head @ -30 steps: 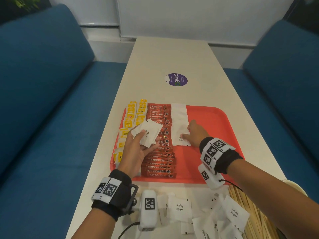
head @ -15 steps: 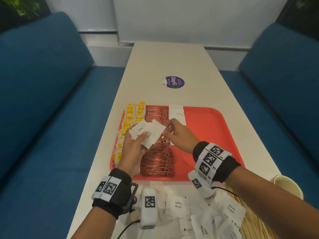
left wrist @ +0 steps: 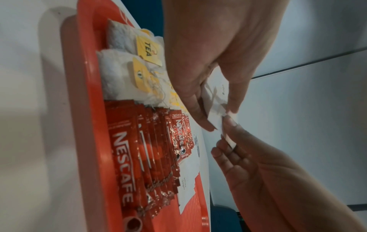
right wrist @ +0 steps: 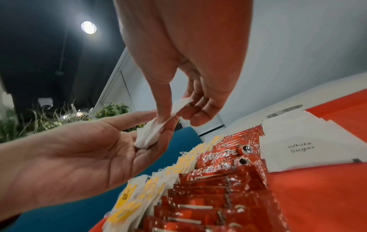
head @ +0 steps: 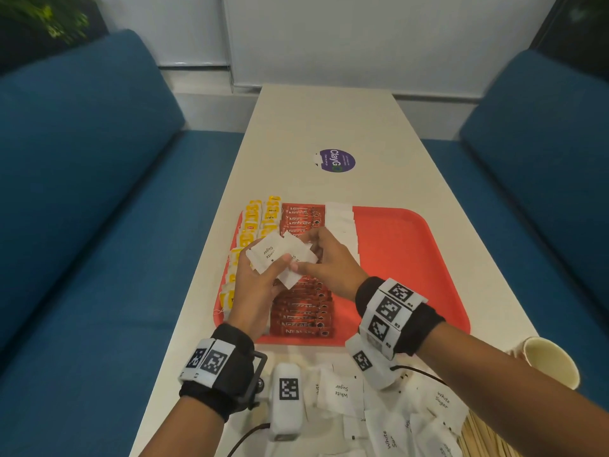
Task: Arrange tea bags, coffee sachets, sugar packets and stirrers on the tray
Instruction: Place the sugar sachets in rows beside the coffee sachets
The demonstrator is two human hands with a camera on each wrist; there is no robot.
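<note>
1. The left hand (head: 255, 288) is raised over the left part of the red tray (head: 412, 258), fingers curled round a small fan of white sugar packets (head: 273, 255); the top one reads "White Sugar".
2. The right hand (head: 329, 262) meets it from the right — thumb and fingertips pinch the edge of one packet in that fan, as the right wrist view shows closely.
3. On the tray, three rows run front to back: tea bags with yellow tags (head: 253, 225) along the left edge, red Nescafe coffee sachets (head: 301, 311) overlapping just beside them, and a row of white sugar packets laid flat (head: 342, 222) to the right of the sachets, reaching only partway toward the near rim.
4. The tray's right half shows bare red plastic.
5. On the desk (head: 329, 120) in front of the tray lies a loose heap of sugar packets (head: 379, 410) — several marked "White Sugar".
6. Wooden stirrers (head: 484, 437) lie at the lower right edge, touching that heap.
7. A paper cup (head: 550, 361) stands near the desk's right edge, beside the right forearm.
8. A purple round sticker (head: 336, 160) sits on the desk beyond the tray.
9. Blue sofas (head: 82, 192) flank the desk on both sides.
</note>
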